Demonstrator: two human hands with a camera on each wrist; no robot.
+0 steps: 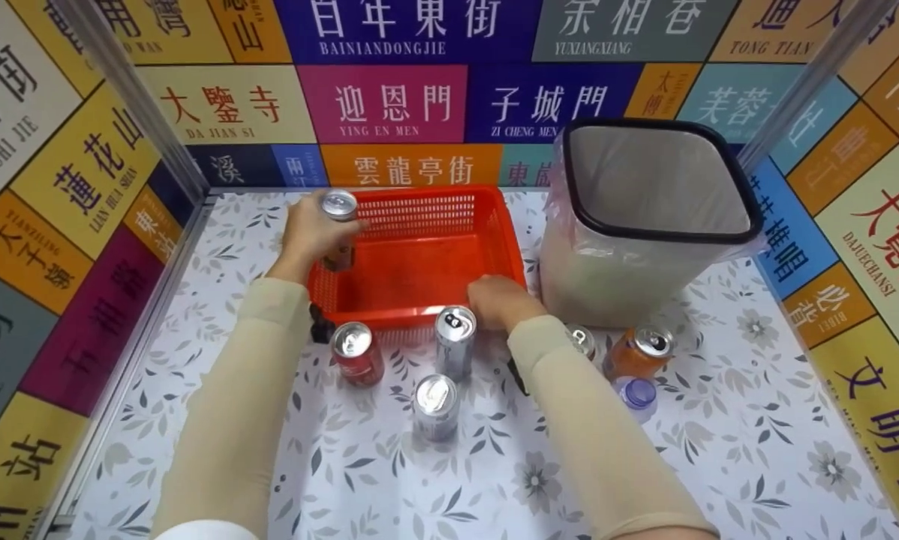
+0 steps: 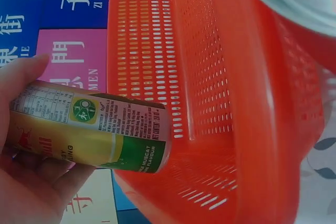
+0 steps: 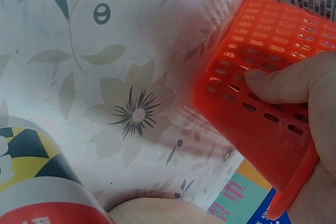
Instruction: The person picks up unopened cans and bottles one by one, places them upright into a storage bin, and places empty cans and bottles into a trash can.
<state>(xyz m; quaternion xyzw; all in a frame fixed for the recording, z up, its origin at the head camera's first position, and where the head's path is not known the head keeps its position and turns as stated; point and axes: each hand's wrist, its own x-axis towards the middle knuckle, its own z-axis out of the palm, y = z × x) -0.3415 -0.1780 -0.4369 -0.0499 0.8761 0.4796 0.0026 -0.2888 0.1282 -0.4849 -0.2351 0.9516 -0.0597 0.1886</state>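
Note:
My left hand [image 1: 307, 234] holds a gold and green drink can [image 2: 94, 129] over the left end of a red plastic basket [image 1: 419, 277]. In the head view the can's silver top points up, and its lower end hangs inside the basket's left wall. My right hand [image 1: 500, 298] grips the basket's near right corner. The right wrist view shows the thumb [image 3: 273, 85] pressed on the slotted outer wall, with the palm at the rim; the other fingers are hidden. Nothing lies on the visible basket floor.
Near the basket stand a red can [image 1: 357, 358] and two silver cans [image 1: 455, 351]. Right of my right forearm are a partly hidden can [image 1: 581, 341], an orange can [image 1: 637, 352] and a purple-capped bottle [image 1: 638, 394]. A lined bin [image 1: 614, 281] stands right of the basket.

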